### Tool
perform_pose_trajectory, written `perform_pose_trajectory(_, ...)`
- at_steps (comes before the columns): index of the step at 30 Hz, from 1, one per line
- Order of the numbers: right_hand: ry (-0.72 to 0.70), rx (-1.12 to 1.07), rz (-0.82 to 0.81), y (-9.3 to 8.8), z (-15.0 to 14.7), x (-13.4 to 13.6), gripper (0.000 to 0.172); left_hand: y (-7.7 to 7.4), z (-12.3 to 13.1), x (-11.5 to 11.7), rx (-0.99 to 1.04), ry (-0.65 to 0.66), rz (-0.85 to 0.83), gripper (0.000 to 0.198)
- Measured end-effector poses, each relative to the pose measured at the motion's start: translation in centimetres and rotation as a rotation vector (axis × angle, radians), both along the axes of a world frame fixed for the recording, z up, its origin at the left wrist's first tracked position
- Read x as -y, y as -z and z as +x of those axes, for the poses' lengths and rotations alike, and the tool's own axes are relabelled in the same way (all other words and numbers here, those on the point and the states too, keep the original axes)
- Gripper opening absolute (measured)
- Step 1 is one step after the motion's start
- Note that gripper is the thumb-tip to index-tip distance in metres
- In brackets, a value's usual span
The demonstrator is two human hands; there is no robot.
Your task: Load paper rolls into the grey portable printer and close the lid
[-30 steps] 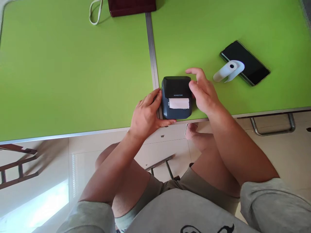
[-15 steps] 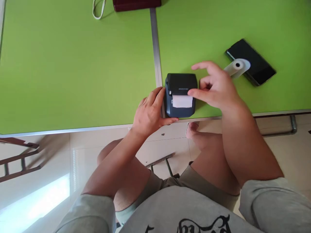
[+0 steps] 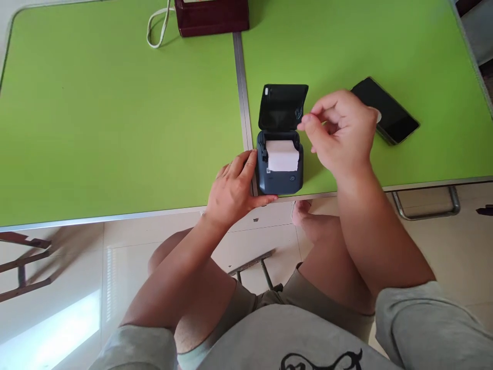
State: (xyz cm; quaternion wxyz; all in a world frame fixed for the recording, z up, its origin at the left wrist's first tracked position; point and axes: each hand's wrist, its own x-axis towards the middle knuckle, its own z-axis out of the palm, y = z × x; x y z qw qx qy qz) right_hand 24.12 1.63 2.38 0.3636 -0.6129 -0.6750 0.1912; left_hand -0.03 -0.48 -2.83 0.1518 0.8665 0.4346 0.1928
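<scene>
A small dark blue printer point(image 3: 280, 182) sits at the table's front edge with its black lid point(image 3: 283, 108) raised. White paper point(image 3: 282, 155) lies in its compartment and hangs over the front. My left hand point(image 3: 234, 187) holds the printer's left side and front corner, fingers along the side and thumb at the front. Just right of the raised lid is my right hand point(image 3: 341, 128), its thumb and index finger pinched together near the lid's edge; whether anything is between them is too small to tell.
Behind my right hand, a black phone point(image 3: 393, 110) lies on the green table point(image 3: 115, 113), with a white round thing point(image 3: 379, 117) mostly hidden. A dark red box point(image 3: 213, 19) and white cord point(image 3: 166, 25) are at the back. A metal strip point(image 3: 242, 87) crosses the table.
The printer's lid has swung up from closed to open, exposing the paper inside. My right hand has closed from spread fingers into a pinch beside the lid. My left hand keeps its hold.
</scene>
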Motion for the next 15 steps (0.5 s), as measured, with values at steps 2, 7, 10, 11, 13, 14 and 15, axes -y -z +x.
perform_pose_trajectory(2,0.033,0.111,0.065,0.2,-0.5,-0.2,0.03,0.1,0.0,0.0,-0.003,0.002,0.005,0.106)
perform_pose_trajectory(7,-0.013,0.316,-0.007,0.2,-1.6,-0.8,0.015,0.3,0.1,0.0,-0.025,0.0,0.034,0.106)
perform_pose_trajectory(10,-0.115,0.369,-0.093,0.0,-1.2,-1.2,0.012,0.3,0.1,0.1,-0.02,0.018,0.036,0.106)
perform_pose_trajectory(11,-0.149,0.381,-0.107,0.0,-1.0,-1.3,0.018,0.3,0.1,0.1,-0.014,0.021,0.031,0.105)
perform_pose_trajectory(13,-0.203,0.401,-0.129,0.0,-0.6,-1.6,0.024,0.3,0.1,0.1,-0.01,0.017,0.018,0.104)
perform_pose_trajectory(14,-0.221,0.409,-0.144,0.1,-0.5,-1.8,0.025,0.3,0.1,0.1,-0.013,0.012,0.013,0.104)
perform_pose_trajectory(15,-0.233,0.413,-0.16,0.0,-0.4,-1.8,0.025,0.3,0.1,0.2,-0.018,0.007,0.011,0.104)
